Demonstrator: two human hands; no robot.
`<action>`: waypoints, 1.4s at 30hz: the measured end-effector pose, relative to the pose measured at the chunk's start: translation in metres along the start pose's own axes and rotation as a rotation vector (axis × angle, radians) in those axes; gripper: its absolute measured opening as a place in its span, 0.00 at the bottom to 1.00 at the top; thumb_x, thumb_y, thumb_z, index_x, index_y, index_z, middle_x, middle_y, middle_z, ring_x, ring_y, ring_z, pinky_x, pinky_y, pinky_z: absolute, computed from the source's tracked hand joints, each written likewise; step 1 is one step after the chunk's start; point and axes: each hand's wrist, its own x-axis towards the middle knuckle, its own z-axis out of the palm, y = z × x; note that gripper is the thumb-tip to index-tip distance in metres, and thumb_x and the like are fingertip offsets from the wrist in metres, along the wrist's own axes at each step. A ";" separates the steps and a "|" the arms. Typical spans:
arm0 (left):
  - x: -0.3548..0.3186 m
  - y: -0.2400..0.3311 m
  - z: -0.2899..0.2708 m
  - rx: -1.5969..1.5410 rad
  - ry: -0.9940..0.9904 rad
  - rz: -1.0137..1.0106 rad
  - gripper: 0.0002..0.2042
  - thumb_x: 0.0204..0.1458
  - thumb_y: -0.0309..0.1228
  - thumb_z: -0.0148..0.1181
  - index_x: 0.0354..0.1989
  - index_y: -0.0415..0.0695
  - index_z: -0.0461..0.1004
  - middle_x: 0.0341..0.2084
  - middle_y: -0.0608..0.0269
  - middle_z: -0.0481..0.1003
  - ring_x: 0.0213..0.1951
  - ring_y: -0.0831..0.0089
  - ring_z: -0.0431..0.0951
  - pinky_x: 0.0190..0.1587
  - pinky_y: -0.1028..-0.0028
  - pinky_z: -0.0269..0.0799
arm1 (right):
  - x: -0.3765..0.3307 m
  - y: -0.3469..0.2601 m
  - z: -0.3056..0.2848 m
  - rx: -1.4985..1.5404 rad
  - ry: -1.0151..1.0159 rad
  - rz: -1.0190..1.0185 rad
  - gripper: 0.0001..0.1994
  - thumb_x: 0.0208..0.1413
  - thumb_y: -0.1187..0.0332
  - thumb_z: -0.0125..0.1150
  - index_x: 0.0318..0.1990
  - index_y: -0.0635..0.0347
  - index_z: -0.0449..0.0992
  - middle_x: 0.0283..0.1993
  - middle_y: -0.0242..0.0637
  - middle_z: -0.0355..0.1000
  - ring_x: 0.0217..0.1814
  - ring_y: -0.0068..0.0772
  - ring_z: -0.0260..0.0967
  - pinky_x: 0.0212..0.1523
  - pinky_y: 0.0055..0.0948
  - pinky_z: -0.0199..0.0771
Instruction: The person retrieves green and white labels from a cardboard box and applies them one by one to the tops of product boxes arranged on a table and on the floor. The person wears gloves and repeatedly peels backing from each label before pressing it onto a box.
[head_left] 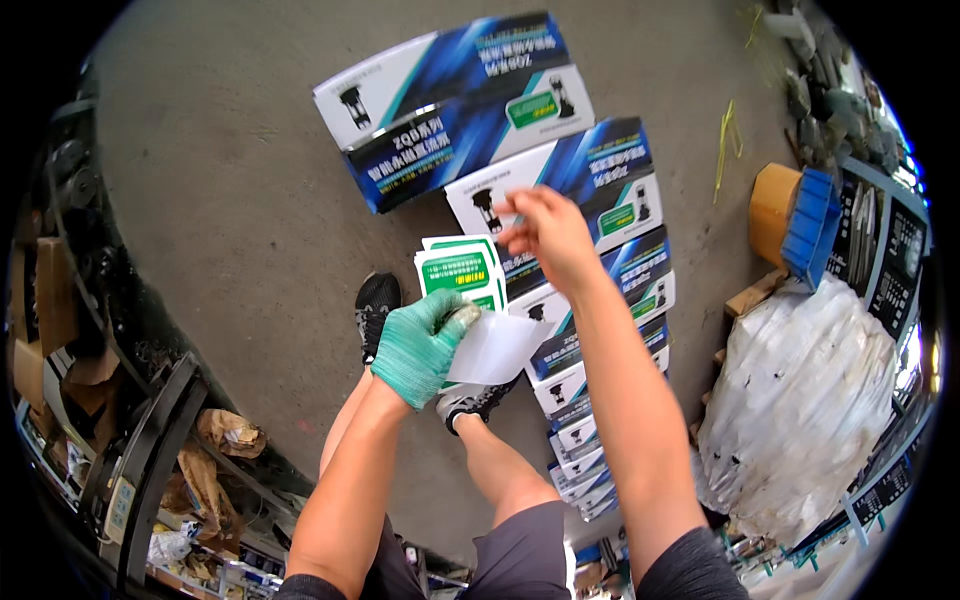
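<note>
My left hand [418, 345], in a green knitted glove, is closed round a small stack of green and white stickers [458, 270]. A blank white sheet [502, 348] curls out to the right from under its thumb. My bare right hand [545, 238] hovers over a blue and white carton, to the right of the stickers and apart from them. Its fingers are bent but spread, slightly blurred, with nothing visible in them. Beneath it lies the second carton [620, 172] of a row; a green sticker [618, 218] shows on its side. The farthest carton [455, 110] carries a similar sticker.
More cartons [640, 265] run back toward my feet on the right. My shoes stand on the grey concrete floor [230, 200]. At right are a blue bin [812, 220] and a bulky plastic-wrapped bundle [800, 410]. A dark metal rack [160, 460] stands at left.
</note>
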 end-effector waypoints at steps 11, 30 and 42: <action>-0.286 0.120 -0.008 -0.096 -0.088 0.157 0.09 0.62 0.33 0.67 0.44 0.41 0.83 0.36 0.69 0.83 0.39 0.81 0.77 0.47 0.74 0.76 | -0.427 -0.137 0.056 -0.932 -0.459 -0.303 0.13 0.61 0.60 0.70 0.42 0.62 0.78 0.34 0.47 0.78 0.36 0.47 0.78 0.40 0.37 0.76; -0.759 0.159 -0.046 -0.014 1.246 0.858 0.39 0.56 0.36 0.73 0.75 0.48 0.60 0.60 0.54 0.74 0.59 0.66 0.76 0.60 0.63 0.75 | -0.786 -0.146 0.318 -0.403 -0.966 -0.475 0.18 0.64 0.76 0.65 0.59 0.63 0.68 0.53 0.35 0.76 0.55 0.22 0.72 0.58 0.26 0.72; -0.902 0.037 -0.107 -1.214 0.977 0.859 0.20 0.66 0.40 0.62 0.60 0.39 0.77 0.51 0.63 0.81 0.50 0.73 0.80 0.55 0.70 0.77 | -0.854 -0.064 0.513 -0.875 -1.272 -0.569 0.15 0.63 0.70 0.69 0.51 0.67 0.72 0.43 0.34 0.77 0.43 0.19 0.72 0.47 0.23 0.75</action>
